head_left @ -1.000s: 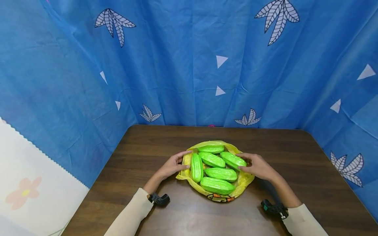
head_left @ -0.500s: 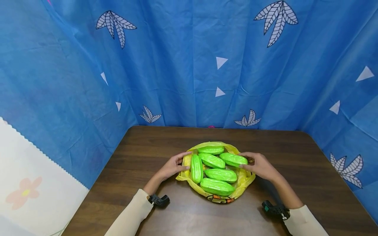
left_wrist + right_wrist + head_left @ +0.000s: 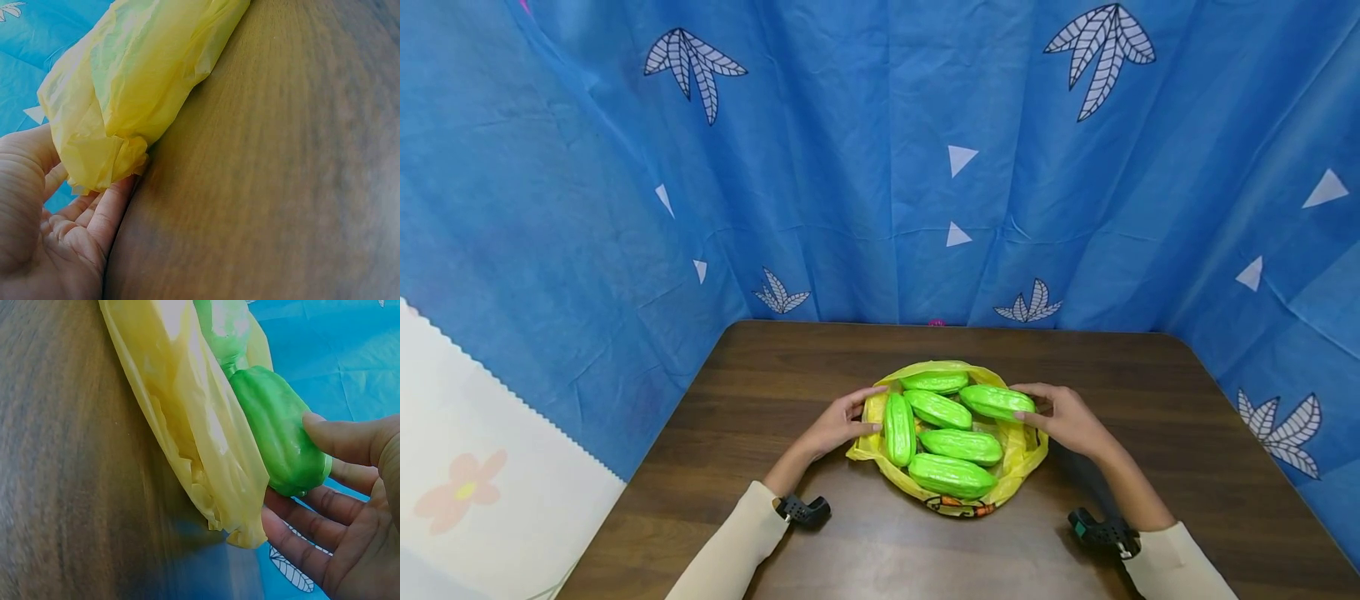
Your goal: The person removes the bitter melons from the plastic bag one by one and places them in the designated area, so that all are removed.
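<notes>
A yellow plastic bag (image 3: 1021, 454) lies with its mouth wide, holding several bright green, ridged gourds, one of them a gourd (image 3: 955, 475) at the near side. My right hand (image 3: 1067, 419) pinches the end of the rightmost gourd (image 3: 996, 402) between thumb and fingers. In the right wrist view that gourd (image 3: 275, 428) leans over the bag's rim, its far end near another gourd (image 3: 225, 328). At the left side, my left hand (image 3: 835, 425) grips the bag's edge; the left wrist view shows thumb and fingers around the crumpled yellow plastic (image 3: 103, 162).
The bag rests on a dark brown wooden table (image 3: 775, 375). A blue curtain (image 3: 850, 167) with leaf prints hangs behind and beside it. White cloth (image 3: 490, 500) hangs at the left. Each wrist wears a black camera band (image 3: 805, 510).
My right hand has shifted slightly right with the gourd, whose end now reaches the bag's right rim. The left hand stays in place on the bag.
</notes>
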Demonstrator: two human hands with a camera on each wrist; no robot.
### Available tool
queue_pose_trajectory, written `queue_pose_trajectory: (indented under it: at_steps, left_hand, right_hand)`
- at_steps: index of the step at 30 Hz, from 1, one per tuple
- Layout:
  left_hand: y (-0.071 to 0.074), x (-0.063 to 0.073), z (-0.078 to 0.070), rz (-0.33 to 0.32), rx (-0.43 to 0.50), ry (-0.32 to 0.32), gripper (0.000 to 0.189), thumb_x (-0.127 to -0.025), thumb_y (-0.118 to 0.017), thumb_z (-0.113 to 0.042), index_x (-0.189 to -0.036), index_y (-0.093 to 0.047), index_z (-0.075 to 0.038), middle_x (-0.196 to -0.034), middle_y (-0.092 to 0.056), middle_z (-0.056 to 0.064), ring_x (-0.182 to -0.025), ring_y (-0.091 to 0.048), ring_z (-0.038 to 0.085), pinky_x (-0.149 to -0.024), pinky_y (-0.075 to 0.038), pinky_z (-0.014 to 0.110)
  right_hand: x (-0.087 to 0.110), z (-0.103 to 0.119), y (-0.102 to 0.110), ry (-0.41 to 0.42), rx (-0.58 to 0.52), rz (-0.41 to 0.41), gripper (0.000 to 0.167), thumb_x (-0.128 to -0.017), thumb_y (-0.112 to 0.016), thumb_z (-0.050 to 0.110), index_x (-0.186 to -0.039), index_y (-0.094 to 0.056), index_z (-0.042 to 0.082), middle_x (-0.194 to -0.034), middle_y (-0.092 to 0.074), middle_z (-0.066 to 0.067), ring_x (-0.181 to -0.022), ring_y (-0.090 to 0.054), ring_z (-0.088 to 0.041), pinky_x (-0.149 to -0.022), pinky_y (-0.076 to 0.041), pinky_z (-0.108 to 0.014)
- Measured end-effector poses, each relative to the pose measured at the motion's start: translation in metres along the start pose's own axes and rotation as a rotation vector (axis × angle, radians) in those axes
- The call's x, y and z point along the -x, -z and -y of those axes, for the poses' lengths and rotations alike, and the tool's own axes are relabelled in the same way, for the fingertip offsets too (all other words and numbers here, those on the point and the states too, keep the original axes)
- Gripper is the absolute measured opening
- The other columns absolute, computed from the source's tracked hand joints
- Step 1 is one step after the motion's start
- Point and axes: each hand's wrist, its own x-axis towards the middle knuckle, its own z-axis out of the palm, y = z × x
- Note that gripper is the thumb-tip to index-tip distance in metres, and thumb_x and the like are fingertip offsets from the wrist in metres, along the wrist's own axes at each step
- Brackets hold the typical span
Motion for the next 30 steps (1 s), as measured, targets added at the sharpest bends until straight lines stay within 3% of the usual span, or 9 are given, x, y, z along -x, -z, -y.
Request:
queue_pose_trajectory:
  at_steps: [6, 15, 24, 30]
  left_hand:
    - [0.000, 0.002, -0.001, -0.007, -0.007, 0.009, 0.067, -0.095, -0.068, -0.002, -0.155, -0.039, -0.005, -0.141, -0.055, 0.025, -0.118, -0.062, 0.027, -0.086, -0.058, 0.033]
    - [0.000, 0.001, -0.001, -0.013, -0.019, 0.017, 0.066, -0.095, -0.069, -0.002, -0.155, -0.040, -0.006, -0.141, -0.056, 0.023, -0.119, -0.062, 0.028, -0.087, -0.058, 0.033]
    - [-0.002, 0.004, -0.001, -0.008, -0.002, 0.015, 0.067, -0.095, -0.068, 0.000, -0.155, -0.038, -0.004, -0.140, -0.055, 0.026, -0.118, -0.063, 0.027, -0.087, -0.058, 0.033]
    - [-0.001, 0.002, -0.002, -0.007, 0.007, 0.021, 0.068, -0.095, -0.068, 0.001, -0.155, -0.038, -0.004, -0.141, -0.055, 0.027, -0.118, -0.062, 0.027, -0.087, -0.058, 0.034]
  right_hand:
    - [0.001, -0.001, 0.004, 0.000, -0.021, 0.011, 0.047, -0.096, -0.072, 0.019, -0.138, -0.061, 0.000, -0.123, -0.068, -0.019, -0.097, -0.068, -0.027, -0.071, -0.058, -0.032]
    - [0.002, -0.002, 0.008, 0.093, -0.002, -0.020, 0.040, -0.096, -0.071, 0.017, -0.134, -0.065, 0.005, -0.130, -0.063, -0.015, -0.104, -0.064, -0.029, -0.080, -0.056, -0.039]
    - [0.005, -0.001, 0.012, 0.066, -0.021, -0.029, 0.041, -0.097, -0.071, 0.018, -0.135, -0.064, 0.004, -0.130, -0.065, -0.017, -0.106, -0.064, -0.031, -0.080, -0.057, -0.041]
    - [0.006, 0.000, 0.017, 0.055, -0.054, -0.039, 0.042, -0.098, -0.070, 0.017, -0.136, -0.063, 0.003, -0.127, -0.066, -0.019, -0.102, -0.066, -0.032, -0.076, -0.058, -0.034]
